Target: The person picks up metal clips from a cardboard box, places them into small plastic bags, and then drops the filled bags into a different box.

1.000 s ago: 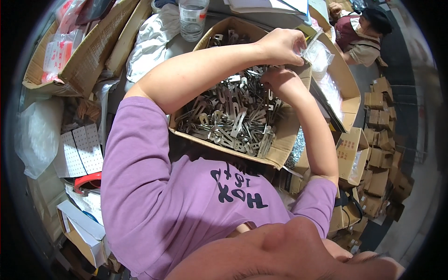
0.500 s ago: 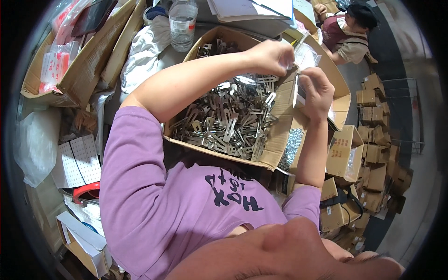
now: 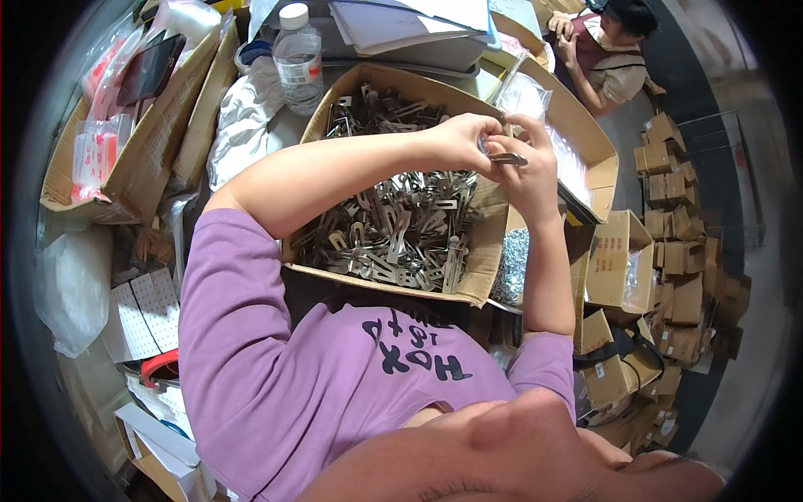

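My left hand (image 3: 468, 138) and my right hand (image 3: 531, 171) meet above the right side of a cardboard box (image 3: 481, 280). Both are closed at the fingertips around a metal clip (image 3: 510, 158), whose shiny end sticks out over my right fingers. Its other end is hidden by the fingers. Many loose silver metal clips (image 3: 393, 226) fill the box beneath my left forearm; most are flat and slotted.
Right of the box lie small silvery parts (image 3: 508, 272) and a carton with clear plastic bags (image 3: 573, 163). A water bottle (image 3: 299, 63) and white cloth (image 3: 247, 117) stand behind left. A phone (image 3: 150, 71) rests on a left carton. A co-worker (image 3: 606, 58) is at far right.
Both hands have come nearer to me and closer together, from the box's upper right edge. A metal clip now shows plainly between the fingers.
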`<action>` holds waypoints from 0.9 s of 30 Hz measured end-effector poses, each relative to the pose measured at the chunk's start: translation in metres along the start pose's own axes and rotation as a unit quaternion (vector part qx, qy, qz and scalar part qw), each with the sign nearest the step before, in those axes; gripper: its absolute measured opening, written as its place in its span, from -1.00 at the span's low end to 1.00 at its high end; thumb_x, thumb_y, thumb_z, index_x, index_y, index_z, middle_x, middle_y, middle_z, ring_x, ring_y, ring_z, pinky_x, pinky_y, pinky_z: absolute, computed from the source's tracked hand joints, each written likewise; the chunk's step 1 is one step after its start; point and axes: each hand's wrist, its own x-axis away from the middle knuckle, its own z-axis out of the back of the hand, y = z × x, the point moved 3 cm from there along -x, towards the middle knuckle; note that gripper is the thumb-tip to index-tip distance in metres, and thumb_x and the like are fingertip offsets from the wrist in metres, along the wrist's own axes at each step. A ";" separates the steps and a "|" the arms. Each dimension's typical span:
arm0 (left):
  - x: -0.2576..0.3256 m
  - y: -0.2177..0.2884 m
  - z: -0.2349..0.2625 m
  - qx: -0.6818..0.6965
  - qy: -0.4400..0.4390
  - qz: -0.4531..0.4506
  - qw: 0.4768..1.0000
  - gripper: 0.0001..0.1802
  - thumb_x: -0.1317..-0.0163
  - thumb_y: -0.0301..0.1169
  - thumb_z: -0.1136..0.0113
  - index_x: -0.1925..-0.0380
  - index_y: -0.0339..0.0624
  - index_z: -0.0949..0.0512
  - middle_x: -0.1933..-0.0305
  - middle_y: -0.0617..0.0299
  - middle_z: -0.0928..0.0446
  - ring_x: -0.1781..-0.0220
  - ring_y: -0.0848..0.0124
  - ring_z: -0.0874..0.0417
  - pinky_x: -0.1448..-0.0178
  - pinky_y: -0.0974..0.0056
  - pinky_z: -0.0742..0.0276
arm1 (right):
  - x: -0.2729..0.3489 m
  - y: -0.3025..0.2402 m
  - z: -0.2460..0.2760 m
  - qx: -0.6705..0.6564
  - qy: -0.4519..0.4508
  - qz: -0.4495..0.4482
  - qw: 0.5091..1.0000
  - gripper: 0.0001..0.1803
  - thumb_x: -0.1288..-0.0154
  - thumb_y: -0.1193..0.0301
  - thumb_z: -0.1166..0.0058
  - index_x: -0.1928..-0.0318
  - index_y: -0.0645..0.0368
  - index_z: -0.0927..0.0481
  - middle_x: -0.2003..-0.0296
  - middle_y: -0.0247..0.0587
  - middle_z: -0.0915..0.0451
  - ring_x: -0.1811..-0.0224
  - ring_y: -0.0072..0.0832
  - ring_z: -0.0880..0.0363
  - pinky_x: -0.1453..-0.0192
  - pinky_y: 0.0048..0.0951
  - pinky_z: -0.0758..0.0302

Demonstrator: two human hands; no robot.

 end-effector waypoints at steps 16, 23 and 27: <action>-0.001 -0.009 -0.001 0.078 -0.049 0.056 0.994 -0.70 -0.03 -0.44 -0.37 0.27 -0.18 -0.46 0.32 0.36 -0.48 0.23 0.62 -0.51 0.06 0.46 -0.45 | 0.103 0.073 -0.026 0.100 -0.266 -0.174 0.943 -0.75 -0.13 0.37 -0.11 0.15 0.11 -0.64 0.30 -0.05 -0.59 0.22 -0.11 -0.57 0.11 -0.19 -0.51; 0.002 -0.009 -0.003 0.103 -0.056 0.070 0.991 -0.74 -0.05 -0.42 -0.35 0.29 -0.19 -0.47 0.33 0.34 -0.50 0.23 0.61 -0.52 0.07 0.46 -0.45 | 0.105 0.065 -0.039 0.184 -0.237 -0.073 0.951 -0.87 -0.11 0.47 0.04 0.36 0.12 -0.59 0.42 -0.14 -0.56 0.29 -0.22 -0.61 0.23 -0.24 -0.55; 0.005 -0.007 -0.005 0.145 -0.058 0.073 0.985 -0.74 -0.06 -0.42 -0.34 0.30 -0.19 -0.47 0.31 0.33 -0.50 0.22 0.61 -0.53 0.06 0.47 -0.45 | 0.106 0.071 -0.042 0.158 -0.229 -0.082 0.957 -0.91 -0.06 0.45 -0.04 0.38 0.15 -0.55 0.44 -0.10 -0.55 0.30 -0.17 -0.60 0.21 -0.22 -0.54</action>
